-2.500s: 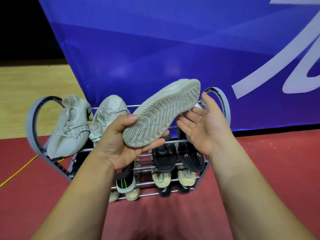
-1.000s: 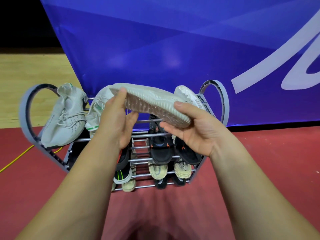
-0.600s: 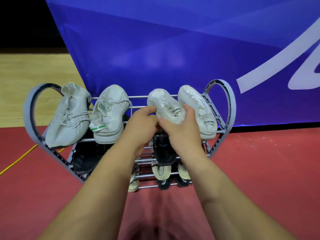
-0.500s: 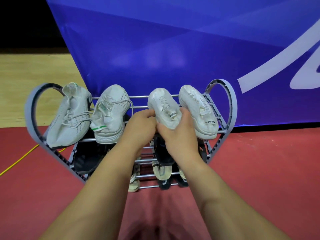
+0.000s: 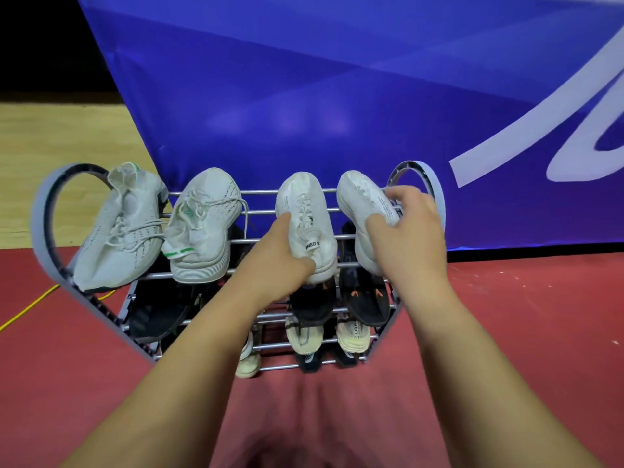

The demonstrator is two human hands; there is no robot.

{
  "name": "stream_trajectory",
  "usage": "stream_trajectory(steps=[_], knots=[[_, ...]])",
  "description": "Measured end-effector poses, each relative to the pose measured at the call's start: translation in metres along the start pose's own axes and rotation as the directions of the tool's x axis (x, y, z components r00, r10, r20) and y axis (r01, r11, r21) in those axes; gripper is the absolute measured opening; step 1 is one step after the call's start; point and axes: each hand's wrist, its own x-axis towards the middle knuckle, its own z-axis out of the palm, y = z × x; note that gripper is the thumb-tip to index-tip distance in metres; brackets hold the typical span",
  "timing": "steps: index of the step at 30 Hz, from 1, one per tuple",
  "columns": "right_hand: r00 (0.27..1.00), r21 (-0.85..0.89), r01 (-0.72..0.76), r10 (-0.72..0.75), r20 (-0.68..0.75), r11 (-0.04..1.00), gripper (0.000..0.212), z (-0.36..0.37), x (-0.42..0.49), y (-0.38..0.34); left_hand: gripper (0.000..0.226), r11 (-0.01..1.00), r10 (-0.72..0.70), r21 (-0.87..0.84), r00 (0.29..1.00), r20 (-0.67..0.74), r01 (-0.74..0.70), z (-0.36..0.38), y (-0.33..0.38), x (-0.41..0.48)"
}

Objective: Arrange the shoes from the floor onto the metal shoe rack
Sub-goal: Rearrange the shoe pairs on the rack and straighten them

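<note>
Rack top: right hand shifted onto rightmost shoe.

The white shoe — carried sole-up in both hands earlier — is now sitting on the top tier of the metal shoe rack. The right hand is shifting off it toward 3 o'clock, gripping the rightmost shoe; the left hand is gripping the heel alone.
</note>
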Motion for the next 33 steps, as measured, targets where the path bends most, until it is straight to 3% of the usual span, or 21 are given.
stream_trajectory(steps=[3,5,9,18,27,33], knots=[[0.977,-0.083,-0.158,0.167,0.13,0.984,0.07,0.001,0.003,0.027,0.121,0.999,0.043,0.014,0.996,0.084,-0.045,0.007,-0.004,0.002],[0.947,-0.092,-0.204,0.22,0.232,0.975,0.079,0.004,-0.001,0.037,0.131,0.997,0.065,0.037,0.996,0.053,-0.067,0.013,-0.01,0.006],[0.951,-0.086,-0.157,0.174,0.257,0.984,0.067,0.006,-0.003,0.043,0.113,0.989,0.128,0.077,0.99,-0.062,-0.123,0.022,-0.012,0.007],[0.965,-0.028,-0.119,0.122,0.232,0.993,0.06,0.005,-0.003,0.049,0.083,0.984,0.175,0.05,0.98,-0.091,-0.172,0.034,-0.007,0.016],[0.958,-0.007,-0.118,0.115,0.262,0.993,0.058,0.008,-0.002,0.048,0.106,0.978,0.191,0.106,0.973,-0.129,-0.178,0.043,-0.007,0.017],[0.959,-0.084,-0.117,0.135,0.248,0.99,0.058,0.005,-0.003,0.03,0.104,0.976,0.176,0.134,0.984,-0.035,-0.17,0.04,-0.002,0.011]])
